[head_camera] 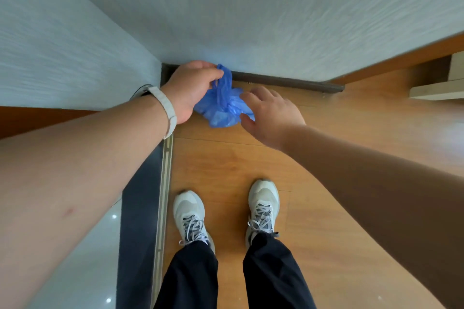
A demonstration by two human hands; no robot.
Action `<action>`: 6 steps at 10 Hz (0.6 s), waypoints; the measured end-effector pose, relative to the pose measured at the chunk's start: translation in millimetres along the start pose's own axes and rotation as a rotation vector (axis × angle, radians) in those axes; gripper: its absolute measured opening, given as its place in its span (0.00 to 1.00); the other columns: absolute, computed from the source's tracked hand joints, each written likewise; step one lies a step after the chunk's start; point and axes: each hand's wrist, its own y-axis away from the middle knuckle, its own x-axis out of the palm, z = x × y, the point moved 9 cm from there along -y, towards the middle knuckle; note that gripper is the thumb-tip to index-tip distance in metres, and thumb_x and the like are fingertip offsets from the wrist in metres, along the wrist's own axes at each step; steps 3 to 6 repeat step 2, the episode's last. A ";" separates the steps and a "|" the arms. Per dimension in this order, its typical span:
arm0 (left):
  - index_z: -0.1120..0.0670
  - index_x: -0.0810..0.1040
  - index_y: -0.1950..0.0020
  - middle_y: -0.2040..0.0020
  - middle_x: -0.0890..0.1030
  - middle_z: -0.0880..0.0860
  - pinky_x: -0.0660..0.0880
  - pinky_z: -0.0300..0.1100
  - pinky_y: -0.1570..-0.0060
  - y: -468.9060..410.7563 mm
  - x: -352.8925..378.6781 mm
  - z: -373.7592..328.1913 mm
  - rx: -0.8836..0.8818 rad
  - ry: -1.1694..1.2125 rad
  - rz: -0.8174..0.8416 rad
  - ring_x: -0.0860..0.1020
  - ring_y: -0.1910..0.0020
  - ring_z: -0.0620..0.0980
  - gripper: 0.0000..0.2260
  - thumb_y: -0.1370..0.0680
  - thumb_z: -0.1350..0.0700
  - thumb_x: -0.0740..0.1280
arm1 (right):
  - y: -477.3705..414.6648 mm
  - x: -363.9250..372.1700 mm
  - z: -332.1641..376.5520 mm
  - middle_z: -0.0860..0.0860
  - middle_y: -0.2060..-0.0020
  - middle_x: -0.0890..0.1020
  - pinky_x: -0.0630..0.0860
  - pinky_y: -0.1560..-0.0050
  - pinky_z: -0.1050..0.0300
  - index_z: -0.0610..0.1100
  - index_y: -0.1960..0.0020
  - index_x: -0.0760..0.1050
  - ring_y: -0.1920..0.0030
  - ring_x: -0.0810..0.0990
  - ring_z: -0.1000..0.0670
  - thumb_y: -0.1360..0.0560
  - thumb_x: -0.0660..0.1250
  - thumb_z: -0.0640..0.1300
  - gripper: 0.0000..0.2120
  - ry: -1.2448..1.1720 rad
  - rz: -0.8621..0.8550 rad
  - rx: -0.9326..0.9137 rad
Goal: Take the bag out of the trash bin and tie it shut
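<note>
A small blue plastic bag (pixel 222 108) hangs low over the wooden floor near the wall corner, its neck gathered into a twisted bunch. My left hand (pixel 190 90) pinches the top of that bunch from the left, a pale band on its wrist. My right hand (pixel 271 115) hovers at the bag's right side with fingers spread, its thumb close to or touching the plastic. No trash bin is in view.
A pale textured wall (pixel 251 20) with a dark baseboard (pixel 288 83) stands just behind the bag. A metal threshold strip (pixel 164 195) and dark tile border run along the left. My two white sneakers (pixel 190 216) stand on the wood floor (pixel 339 208) below. Light furniture edges (pixel 437 90) sit at right.
</note>
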 end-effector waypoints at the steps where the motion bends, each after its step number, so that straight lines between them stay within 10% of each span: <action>1: 0.51 0.77 0.41 0.43 0.79 0.51 0.72 0.42 0.41 18.6 -7.6 -15.6 0.046 -0.190 -0.013 0.76 0.42 0.48 0.20 0.32 0.49 0.68 | 16.2 -27.8 4.3 0.46 0.36 0.72 0.71 0.44 0.47 0.48 0.33 0.67 0.38 0.72 0.42 0.24 0.60 0.55 0.22 0.005 -0.029 0.007; 2: 0.49 0.65 0.27 0.28 0.69 0.52 0.64 0.44 0.33 49.5 -11.2 -36.9 0.154 -0.427 0.051 0.68 0.31 0.48 0.30 0.29 0.48 0.67 | 30.5 -57.3 9.1 0.47 0.37 0.73 0.72 0.43 0.47 0.49 0.34 0.68 0.38 0.72 0.43 0.25 0.59 0.57 0.22 -0.014 -0.061 0.066; 6: 0.49 0.65 0.27 0.28 0.69 0.52 0.64 0.44 0.33 49.5 -11.2 -36.9 0.154 -0.427 0.051 0.68 0.31 0.48 0.30 0.29 0.48 0.67 | 30.5 -57.3 9.1 0.47 0.37 0.73 0.72 0.43 0.47 0.49 0.34 0.68 0.38 0.72 0.43 0.25 0.59 0.57 0.22 -0.014 -0.061 0.066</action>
